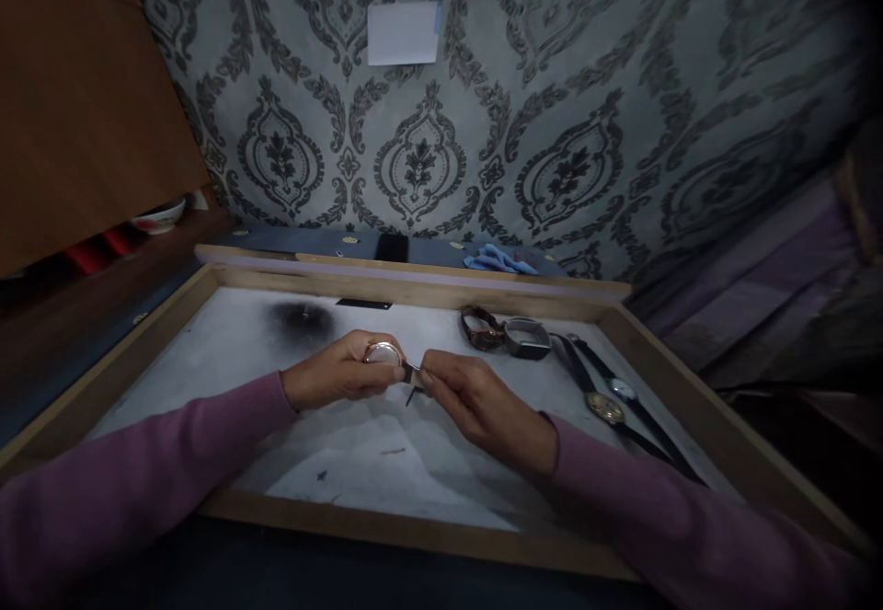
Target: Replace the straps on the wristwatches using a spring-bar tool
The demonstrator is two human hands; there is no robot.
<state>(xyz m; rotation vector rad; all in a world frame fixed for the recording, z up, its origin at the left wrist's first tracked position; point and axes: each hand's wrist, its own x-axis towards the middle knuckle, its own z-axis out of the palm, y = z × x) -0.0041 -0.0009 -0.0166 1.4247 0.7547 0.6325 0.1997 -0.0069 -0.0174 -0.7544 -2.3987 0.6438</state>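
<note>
Over the middle of a wood-framed white tray (441, 550), my left hand (338, 375) is closed on a wristwatch (383, 353) with a round face and a gold-coloured rim. My right hand (475, 398) is close beside it, its fingers pinching the dark watch strap (412, 374) where it leaves the case. How far the strap runs inside the right fingers is hidden. A thin dark strip shows just below the fingertips; what it belongs to I cannot tell.
To the right in the tray lie a brown-strapped watch (483, 329), a grey band watch (528, 339), a gold-faced watch (605, 408) and a white-faced watch (623, 389). Behind the tray are a dark phone-like slab (392, 248) and a blue cloth (500, 258), near the wall.
</note>
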